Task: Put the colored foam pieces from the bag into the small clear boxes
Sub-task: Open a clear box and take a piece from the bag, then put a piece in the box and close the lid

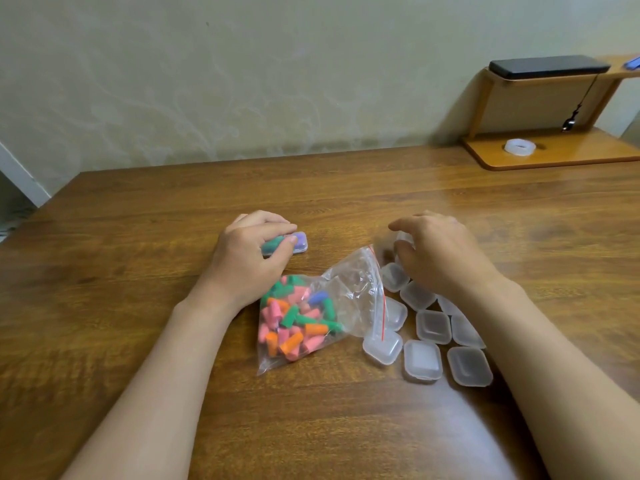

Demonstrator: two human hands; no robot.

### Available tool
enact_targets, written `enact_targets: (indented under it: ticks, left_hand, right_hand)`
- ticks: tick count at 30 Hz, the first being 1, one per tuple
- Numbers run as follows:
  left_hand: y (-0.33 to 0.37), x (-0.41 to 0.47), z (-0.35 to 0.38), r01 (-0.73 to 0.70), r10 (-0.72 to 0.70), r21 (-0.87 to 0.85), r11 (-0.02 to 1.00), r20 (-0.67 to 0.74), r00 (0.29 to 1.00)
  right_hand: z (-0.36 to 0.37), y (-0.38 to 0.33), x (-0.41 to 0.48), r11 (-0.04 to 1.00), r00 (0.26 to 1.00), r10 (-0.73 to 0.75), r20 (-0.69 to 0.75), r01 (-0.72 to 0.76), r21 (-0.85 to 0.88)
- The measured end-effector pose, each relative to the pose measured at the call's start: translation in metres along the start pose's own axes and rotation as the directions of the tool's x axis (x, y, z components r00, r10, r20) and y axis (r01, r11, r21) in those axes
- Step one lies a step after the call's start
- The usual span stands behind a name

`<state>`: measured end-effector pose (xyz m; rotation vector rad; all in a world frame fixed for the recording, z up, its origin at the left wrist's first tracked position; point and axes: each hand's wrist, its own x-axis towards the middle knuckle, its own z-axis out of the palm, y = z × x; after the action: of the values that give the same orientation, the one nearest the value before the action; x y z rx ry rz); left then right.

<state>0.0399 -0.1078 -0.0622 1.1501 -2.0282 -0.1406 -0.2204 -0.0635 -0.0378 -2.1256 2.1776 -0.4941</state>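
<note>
The bag (346, 292) with the colored foam pieces (294, 320) lies on the desk (138, 271), between my two hands. Just beyond the bag, to its left, my left hand (249, 258) holds the filled box (299, 241) with green and purple pieces inside; thumb and fingers are curled round it. Right of the bag lie the empty boxes (433, 327). My right hand (440, 258) hovers above the farthest ones, fingers bent down onto one, but the blur hides whether they grip it. I think it is best to park the filled box away from the bag, then lift one empty box cleanly, without pushing its neighbours.
</note>
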Motion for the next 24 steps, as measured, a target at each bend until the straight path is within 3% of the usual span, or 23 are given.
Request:
enact_targets:
  ticks: [6, 15, 24]
  left_hand:
    - [0.018, -0.004, 0.008, -0.103, 0.106, -0.062, 0.993, 0.044, 0.993]
    - [0.02, -0.007, 0.009, -0.128, 0.132, -0.063, 0.99, 0.053, 0.99]
    - [0.021, -0.007, 0.007, -0.144, 0.146, -0.071, 0.987, 0.029, 0.989]
  right_hand:
    - [0.001, -0.003, 0.0, 1.0, 1.0, 0.008, 0.021, -0.008, -0.004]
    - [0.001, -0.006, -0.002, 0.998, 0.999, 0.034, -0.036, -0.032, 0.062]
    - [0.003, -0.002, -0.001, 0.975, 0.974, -0.02, -0.225, 0.069, 0.211]
